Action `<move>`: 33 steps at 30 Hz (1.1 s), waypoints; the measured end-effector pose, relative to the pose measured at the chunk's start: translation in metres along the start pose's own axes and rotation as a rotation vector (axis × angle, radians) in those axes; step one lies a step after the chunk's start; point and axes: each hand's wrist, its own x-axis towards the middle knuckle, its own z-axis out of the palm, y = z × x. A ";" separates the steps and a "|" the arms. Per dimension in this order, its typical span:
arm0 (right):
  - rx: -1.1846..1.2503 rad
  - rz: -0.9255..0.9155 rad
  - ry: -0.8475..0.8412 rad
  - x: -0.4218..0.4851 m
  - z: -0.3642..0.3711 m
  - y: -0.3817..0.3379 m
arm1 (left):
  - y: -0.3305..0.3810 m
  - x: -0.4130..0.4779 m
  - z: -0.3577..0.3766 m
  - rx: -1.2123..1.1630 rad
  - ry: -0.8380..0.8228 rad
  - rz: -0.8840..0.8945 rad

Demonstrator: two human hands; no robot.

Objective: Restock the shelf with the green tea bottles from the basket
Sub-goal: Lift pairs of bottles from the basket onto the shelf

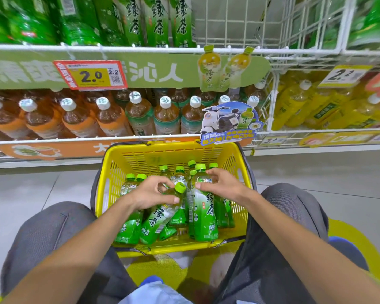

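A yellow plastic basket [140, 159] stands on the floor between my knees, holding several green tea bottles with green caps. My left hand [150, 191] is closed around the neck of a tilted green tea bottle [160, 218] in the basket's middle. My right hand [223, 183] grips the shoulder of an upright green tea bottle [204, 216] just to the right. Above, the top wire shelf [235, 25] has green tea bottles [156, 20] on its left and an open gap on its right.
Below the top shelf stand rows of brown tea bottles [138, 115] and, to the right, yellow bottles [316, 108]. A price tag [90, 75] and a scooter promo card [228, 123] hang off the shelf edges. Grey tiled floor [316, 172] surrounds the basket.
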 end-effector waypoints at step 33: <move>0.177 -0.216 0.028 -0.073 -0.017 -0.072 | 0.059 -0.062 -0.016 -0.511 0.208 0.068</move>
